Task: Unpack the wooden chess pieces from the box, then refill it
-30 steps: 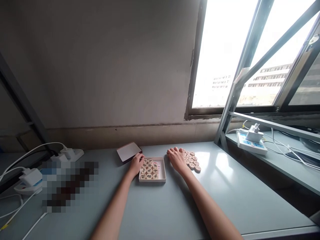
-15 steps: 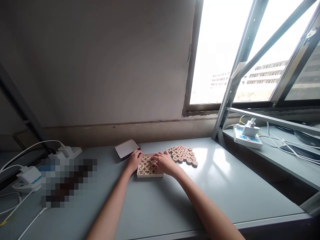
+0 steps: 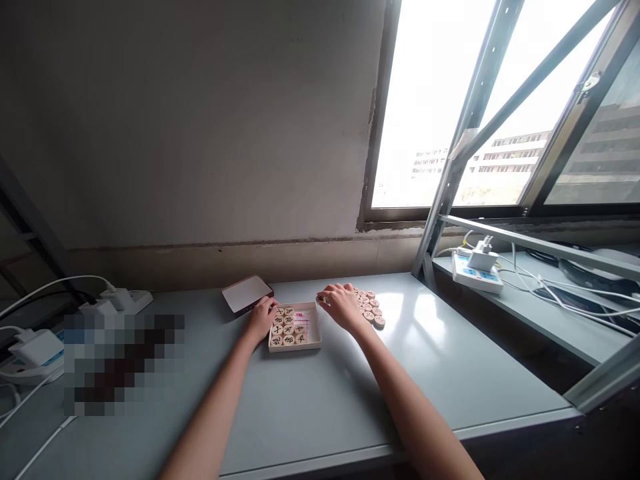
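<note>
A shallow cream cardboard tray (image 3: 311, 343) sits on the grey table, holding round wooden Chinese chess pieces (image 3: 285, 327) with black characters, packed toward its left side. My left hand (image 3: 261, 320) rests at the tray's left corner, fingers curled, next to a white-topped box lid (image 3: 245, 294). My right hand (image 3: 340, 307) hovers just right of the tray's far corner, beside a pile of loose pieces (image 3: 373, 307) partly hidden behind it. A small round piece (image 3: 320, 300) appears pinched at its fingertips.
The grey table (image 3: 320, 407) runs forward to a front edge. A pixelated patch (image 3: 123, 363) covers something left of the tray, near a power strip (image 3: 125, 300) and white cables. A window and metal frame stand at right, above a shelf with another power strip (image 3: 477, 273).
My right hand has drawn back rightward from over the tray toward the pile. My left hand stays at the tray. The whole view has drifted slightly.
</note>
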Action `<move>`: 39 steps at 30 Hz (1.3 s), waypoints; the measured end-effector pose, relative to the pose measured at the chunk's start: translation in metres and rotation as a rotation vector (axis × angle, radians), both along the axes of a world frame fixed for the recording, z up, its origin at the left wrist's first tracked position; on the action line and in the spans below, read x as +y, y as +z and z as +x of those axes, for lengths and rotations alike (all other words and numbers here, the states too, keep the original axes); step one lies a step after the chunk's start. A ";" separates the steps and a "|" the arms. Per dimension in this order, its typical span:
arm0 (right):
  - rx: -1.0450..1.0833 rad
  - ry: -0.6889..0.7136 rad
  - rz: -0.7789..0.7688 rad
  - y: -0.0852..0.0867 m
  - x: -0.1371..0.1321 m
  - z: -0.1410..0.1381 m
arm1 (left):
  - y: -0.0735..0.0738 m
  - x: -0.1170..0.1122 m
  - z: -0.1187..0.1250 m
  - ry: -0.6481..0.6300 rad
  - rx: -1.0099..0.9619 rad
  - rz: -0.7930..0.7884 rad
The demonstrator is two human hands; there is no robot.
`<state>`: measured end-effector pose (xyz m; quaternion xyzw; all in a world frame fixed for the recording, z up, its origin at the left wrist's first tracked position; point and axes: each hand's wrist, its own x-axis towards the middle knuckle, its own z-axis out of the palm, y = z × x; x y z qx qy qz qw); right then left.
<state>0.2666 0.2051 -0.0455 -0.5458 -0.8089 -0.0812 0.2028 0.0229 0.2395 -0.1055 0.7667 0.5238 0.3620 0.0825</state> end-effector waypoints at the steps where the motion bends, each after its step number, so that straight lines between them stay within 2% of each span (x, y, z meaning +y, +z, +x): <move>1: -0.042 -0.017 -0.001 -0.001 0.001 0.004 | 0.000 0.000 0.000 -0.002 0.003 -0.001; 5: -0.119 -0.021 0.011 -0.006 0.003 0.008 | -0.002 0.002 -0.001 -0.002 0.019 -0.007; 9: 0.029 0.100 -0.019 0.001 -0.002 -0.002 | -0.002 0.004 -0.001 -0.011 0.030 -0.007; 14: 0.064 0.406 -0.327 0.007 -0.013 -0.018 | -0.001 0.003 0.001 -0.018 0.013 -0.009; 17: 0.046 0.460 -0.370 0.003 -0.018 -0.027 | 0.000 0.002 0.001 -0.015 0.015 -0.015; 22: 0.056 0.337 -0.202 0.006 -0.018 -0.025 | -0.001 0.002 0.001 -0.006 0.023 -0.009; 28: 0.157 0.116 -0.151 0.021 -0.008 0.009 | -0.002 0.004 0.000 -0.015 0.014 -0.009; 32: 0.091 0.092 -0.212 0.018 -0.005 0.021 | -0.003 0.005 -0.001 -0.021 0.015 -0.018; 36: -0.001 0.080 -0.182 0.009 -0.001 0.027 | -0.002 0.004 -0.001 -0.016 0.020 -0.018; 39: 0.039 0.087 -0.183 0.008 0.000 0.027 | -0.002 0.002 0.000 -0.015 0.026 -0.023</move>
